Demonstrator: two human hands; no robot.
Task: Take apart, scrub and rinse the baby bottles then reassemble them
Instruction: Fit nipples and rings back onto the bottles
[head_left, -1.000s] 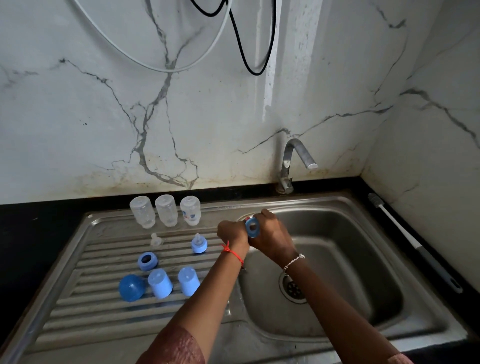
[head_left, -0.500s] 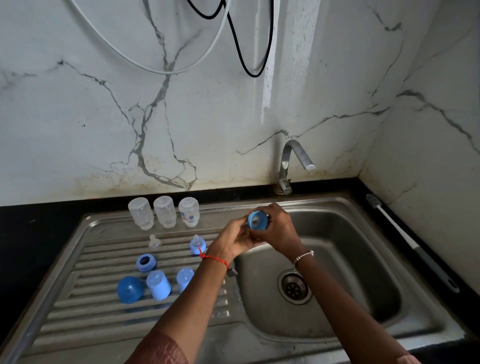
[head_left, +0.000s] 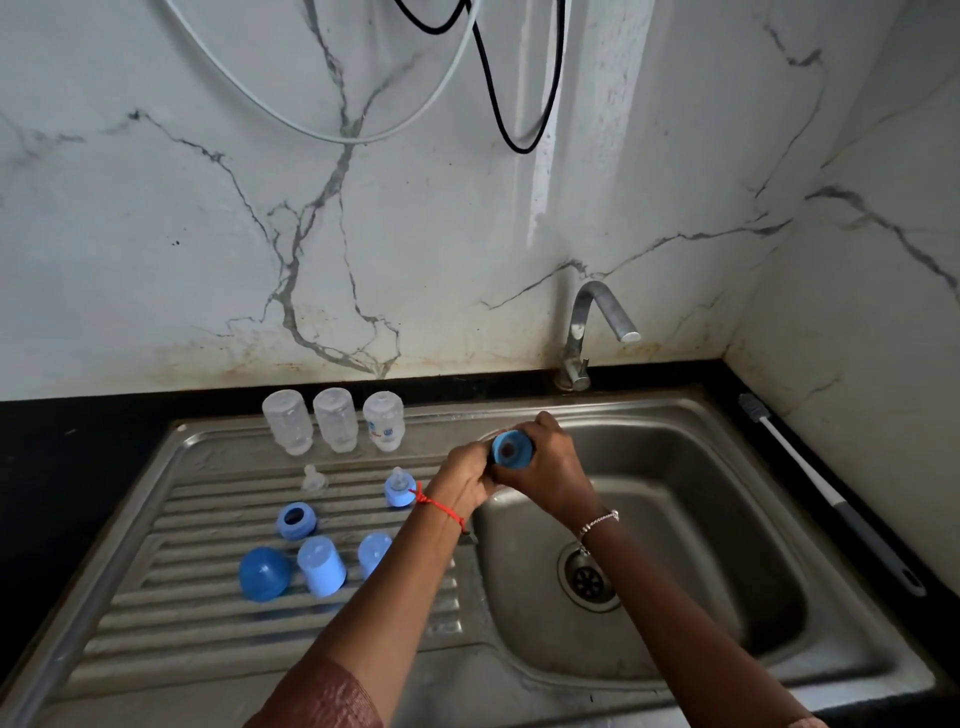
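Observation:
My right hand (head_left: 548, 470) grips a blue screw ring (head_left: 511, 450) above the sink's left rim, its round opening facing me. My left hand (head_left: 465, 478) is pressed against the ring's underside, fingers curled; what they hold there is hidden. On the drainboard (head_left: 197, 613) three clear bottles (head_left: 335, 420) stand upside down in a row. In front of them lie a loose clear teat (head_left: 313, 478), a blue ring with a teat in it (head_left: 399, 488), an empty blue ring (head_left: 296, 520), a dark blue dome cap (head_left: 264, 574) and two pale blue caps (head_left: 321, 565).
The steel sink basin (head_left: 727, 519) with its drain (head_left: 587, 577) lies under my right arm. The tap (head_left: 587, 332) stands behind it, not running. A long bottle brush (head_left: 826, 493) lies on the black counter at the right wall. Cables hang on the marble wall.
Both hands have shifted a little right and away with the blue ring. The ring has turned so its opening faces me more fully.

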